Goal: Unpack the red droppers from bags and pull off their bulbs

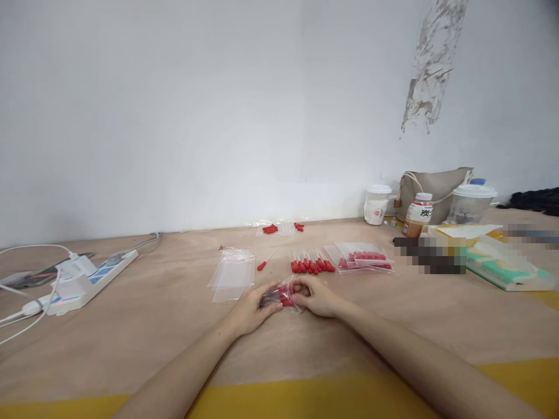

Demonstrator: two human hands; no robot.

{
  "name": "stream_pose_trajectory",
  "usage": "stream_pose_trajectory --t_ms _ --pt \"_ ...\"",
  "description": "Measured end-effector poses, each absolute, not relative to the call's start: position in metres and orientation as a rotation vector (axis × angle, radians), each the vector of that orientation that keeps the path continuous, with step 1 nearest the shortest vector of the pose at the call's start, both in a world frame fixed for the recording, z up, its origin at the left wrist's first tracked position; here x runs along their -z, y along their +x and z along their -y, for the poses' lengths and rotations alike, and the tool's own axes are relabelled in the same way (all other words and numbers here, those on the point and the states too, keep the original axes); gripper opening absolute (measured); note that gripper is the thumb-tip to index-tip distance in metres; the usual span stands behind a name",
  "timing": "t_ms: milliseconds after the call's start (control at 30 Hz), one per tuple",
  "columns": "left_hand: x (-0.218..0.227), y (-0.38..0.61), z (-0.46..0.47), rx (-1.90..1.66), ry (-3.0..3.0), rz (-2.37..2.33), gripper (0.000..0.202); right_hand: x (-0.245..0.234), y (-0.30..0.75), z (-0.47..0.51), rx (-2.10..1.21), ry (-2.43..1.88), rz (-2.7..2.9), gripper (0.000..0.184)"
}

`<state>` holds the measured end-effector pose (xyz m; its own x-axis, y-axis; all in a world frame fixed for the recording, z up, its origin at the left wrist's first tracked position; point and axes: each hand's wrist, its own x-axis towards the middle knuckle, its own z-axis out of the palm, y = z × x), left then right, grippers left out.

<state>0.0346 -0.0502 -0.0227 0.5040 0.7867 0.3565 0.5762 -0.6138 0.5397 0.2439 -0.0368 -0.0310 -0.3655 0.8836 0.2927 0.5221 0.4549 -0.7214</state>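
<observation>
Both my hands meet at the middle of the table on a small clear plastic bag (285,294) with red-bulbed droppers inside. My left hand (253,307) pinches the bag's left side. My right hand (317,295) has its fingers closed on the bag's right end. Just beyond them lies a row of loose red-bulbed droppers (311,265). A single dropper (264,263) lies apart to the left. A stack of empty clear bags (233,272) sits left of my hands, and filled bags (364,258) lie to the right.
A white power strip (89,279) with plugs and cables lies at the far left. A few red bulbs (271,228) sit near the wall. At the back right stand a cup (377,204), a bottle (418,215), a beige bag (437,191), a lidded container (471,202) and a tissue pack (506,271).
</observation>
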Motion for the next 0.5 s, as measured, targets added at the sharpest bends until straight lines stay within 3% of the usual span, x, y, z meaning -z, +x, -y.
stream_pose_trajectory --t_ms 267,500 --pt "0.0183 0.0355 0.0538 -0.846 2.377 -1.125 0.047 0.0313 0.2467 0.0354 -0.741 -1.183 2.032 0.029" --pt "0.0203 0.0334 0.0522 -0.809 2.393 -1.123 0.049 0.0266 0.2404 0.0386 -0.618 -1.218 2.119 0.006"
